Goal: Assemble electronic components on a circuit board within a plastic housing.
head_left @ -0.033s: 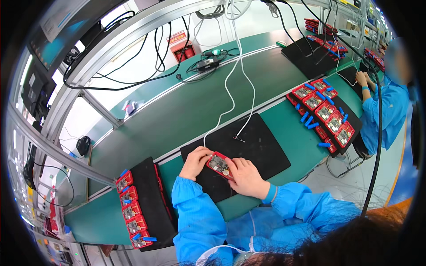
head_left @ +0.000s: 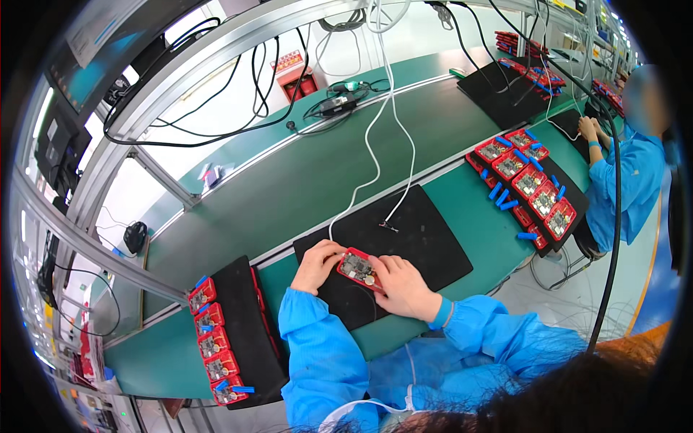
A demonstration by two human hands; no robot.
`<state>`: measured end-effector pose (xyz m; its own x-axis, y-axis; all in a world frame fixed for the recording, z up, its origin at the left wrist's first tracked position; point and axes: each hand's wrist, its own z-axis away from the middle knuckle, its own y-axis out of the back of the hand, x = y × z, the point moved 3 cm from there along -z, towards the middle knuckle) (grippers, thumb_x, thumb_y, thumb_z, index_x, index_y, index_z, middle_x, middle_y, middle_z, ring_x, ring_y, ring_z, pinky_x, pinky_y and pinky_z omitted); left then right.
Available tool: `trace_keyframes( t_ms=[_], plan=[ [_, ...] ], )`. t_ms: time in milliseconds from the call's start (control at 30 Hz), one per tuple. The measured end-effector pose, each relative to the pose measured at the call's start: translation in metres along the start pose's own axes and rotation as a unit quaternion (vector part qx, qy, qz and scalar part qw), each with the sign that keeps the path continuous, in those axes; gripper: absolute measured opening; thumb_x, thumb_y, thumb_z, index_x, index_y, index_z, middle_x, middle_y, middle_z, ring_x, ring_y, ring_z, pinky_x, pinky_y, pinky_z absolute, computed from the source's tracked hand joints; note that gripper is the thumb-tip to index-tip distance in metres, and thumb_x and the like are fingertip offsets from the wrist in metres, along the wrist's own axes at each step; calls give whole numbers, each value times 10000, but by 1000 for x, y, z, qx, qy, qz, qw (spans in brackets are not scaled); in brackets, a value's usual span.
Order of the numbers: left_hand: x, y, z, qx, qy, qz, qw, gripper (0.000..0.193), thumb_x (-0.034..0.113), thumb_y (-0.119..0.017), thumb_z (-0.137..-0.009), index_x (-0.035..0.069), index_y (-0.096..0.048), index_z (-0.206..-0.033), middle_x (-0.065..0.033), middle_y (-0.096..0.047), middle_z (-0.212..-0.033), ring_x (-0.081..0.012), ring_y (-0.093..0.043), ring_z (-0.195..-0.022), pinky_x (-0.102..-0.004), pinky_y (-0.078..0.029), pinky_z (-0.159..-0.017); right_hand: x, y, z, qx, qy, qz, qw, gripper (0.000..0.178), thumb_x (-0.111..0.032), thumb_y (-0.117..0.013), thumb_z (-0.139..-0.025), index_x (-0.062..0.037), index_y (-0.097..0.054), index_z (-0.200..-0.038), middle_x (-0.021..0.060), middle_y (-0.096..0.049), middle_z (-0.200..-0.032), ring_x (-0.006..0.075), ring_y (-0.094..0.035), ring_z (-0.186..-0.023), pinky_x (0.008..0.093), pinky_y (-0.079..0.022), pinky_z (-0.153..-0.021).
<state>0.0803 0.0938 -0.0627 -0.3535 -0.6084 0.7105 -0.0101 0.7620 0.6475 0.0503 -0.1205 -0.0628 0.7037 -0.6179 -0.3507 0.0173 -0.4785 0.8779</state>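
A grey circuit board in a red frame [head_left: 358, 268] is held tilted above the black mat [head_left: 426, 234]. My right hand [head_left: 406, 290] is closed on its right end, thumb over the top face and fingers along the far side. At the opposite end my left hand [head_left: 316, 267] is closed in a pinch against the frame's edge. A white cable [head_left: 348, 212] runs down into those left fingers, which hide its end. The tip of a second white cable [head_left: 395, 211] lies loose on the mat, with a small dark connector.
Framed boards with blue clips stand on a black pad [head_left: 242, 325] at left and on a stack [head_left: 530, 184] at right. A metal rail [head_left: 216, 61] with hanging black cables crosses above. A co-worker in a blue smock [head_left: 628, 187] sits at far right.
The board and my right hand have shifted very slightly to the right, and the board's face shows a little flatter. My left hand keeps its pinch.
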Motion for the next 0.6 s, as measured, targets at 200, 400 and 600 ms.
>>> trace_keyframes(
  t_ms=[200,400,600],
  plan=[
    [15,-2,3,-47,21,22,998,124,41,-662,-847,3,-679,-963,-85,-614,-849,-148,-611,-737,-273,-479,-647,34,32,4,-12,-8,-208,978,560,-172,-729,-727,-8,-483,-1202,172,-590,-1087,338,-574,-1014,399,-495,-867],
    [3,18,10,101,9,-22,995,104,30,-589,-635,29,-533,-723,-79,-494,-693,-197,-504,-585,-308,-401,-544,70,77,10,117,-40,-205,971,405,-187,-737,-752,-60,-513,-1065,155,-597,-959,322,-603,-889,409,-492,-765],
    [15,-5,1,87,36,-130,987,145,94,-678,-782,54,-643,-917,-59,-554,-845,-197,-517,-602,-320,-444,-580,127,53,-12,89,-175,6,981,723,-367,-729,-794,-18,-403,-1337,277,-546,-1222,404,-547,-1124,431,-434,-961]
  ],
)
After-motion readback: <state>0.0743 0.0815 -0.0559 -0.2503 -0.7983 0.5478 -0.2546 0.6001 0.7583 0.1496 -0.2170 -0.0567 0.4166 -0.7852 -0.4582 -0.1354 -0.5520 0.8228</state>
